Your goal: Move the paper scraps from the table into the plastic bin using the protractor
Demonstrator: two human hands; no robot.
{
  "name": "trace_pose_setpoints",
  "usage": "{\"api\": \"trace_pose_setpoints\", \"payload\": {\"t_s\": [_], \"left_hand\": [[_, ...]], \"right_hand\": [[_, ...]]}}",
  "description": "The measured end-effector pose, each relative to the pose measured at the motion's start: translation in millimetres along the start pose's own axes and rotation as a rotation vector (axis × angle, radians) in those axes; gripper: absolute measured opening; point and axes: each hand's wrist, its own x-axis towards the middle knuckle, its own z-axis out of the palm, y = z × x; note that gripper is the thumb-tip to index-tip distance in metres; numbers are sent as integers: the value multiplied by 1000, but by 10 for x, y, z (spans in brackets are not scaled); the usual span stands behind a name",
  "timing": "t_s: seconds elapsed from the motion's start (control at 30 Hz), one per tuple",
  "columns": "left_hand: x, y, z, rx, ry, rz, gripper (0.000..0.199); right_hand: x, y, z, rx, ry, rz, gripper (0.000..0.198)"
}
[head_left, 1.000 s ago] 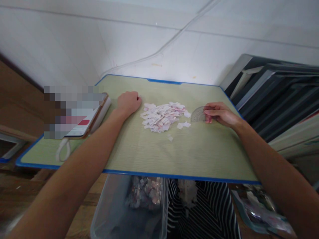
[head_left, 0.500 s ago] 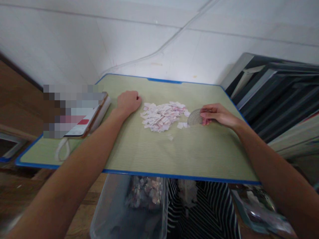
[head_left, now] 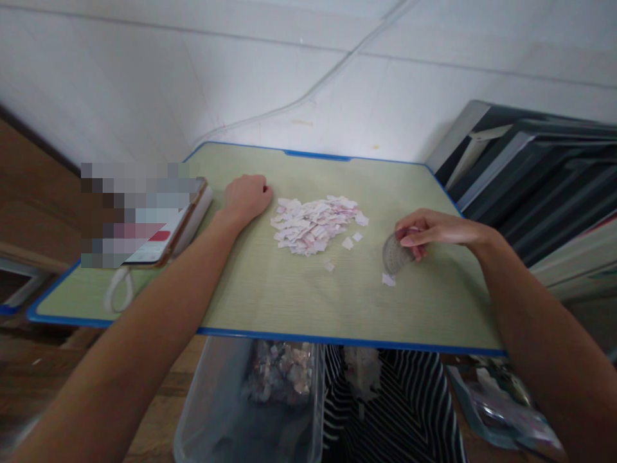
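Protractor [head_left: 391, 256] pinched in the right hand [head_left: 423, 233] has, I observe remotely, shifted a paper scrap [head_left: 388, 280] toward the table's [head_left: 289, 302] front edge, clear of the central heap [head_left: 315, 226], the left hand [head_left: 248, 195] resting curled nearer the back-left corner, contents unseen.

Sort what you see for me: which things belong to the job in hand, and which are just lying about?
Seemingly part of the job:
clear protractor, held in the right hand
paper piece by its lower edge
heaped paper scraps
table

Seemingly just lying about:
lit device at left
dark panels at right
cable along the wall
clear bin below, role unclear
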Motion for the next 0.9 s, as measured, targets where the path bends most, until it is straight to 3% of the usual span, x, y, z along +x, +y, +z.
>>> {"api": "trace_pose_setpoints", "payload": {"t_s": [0.23, 0.43, 0.9], "left_hand": [[-24, 15, -27, 10, -9, -11, 47], [-19, 11, -26, 23, -3, -14, 48], [-14, 4, -19, 12, -5, -10, 49]], "right_hand": [[49, -252, 296, -42, -196, -76, 37], [31, -268, 292, 26, -173, -152, 40], [104, -345, 543, -103, -392, -78, 35]]}}
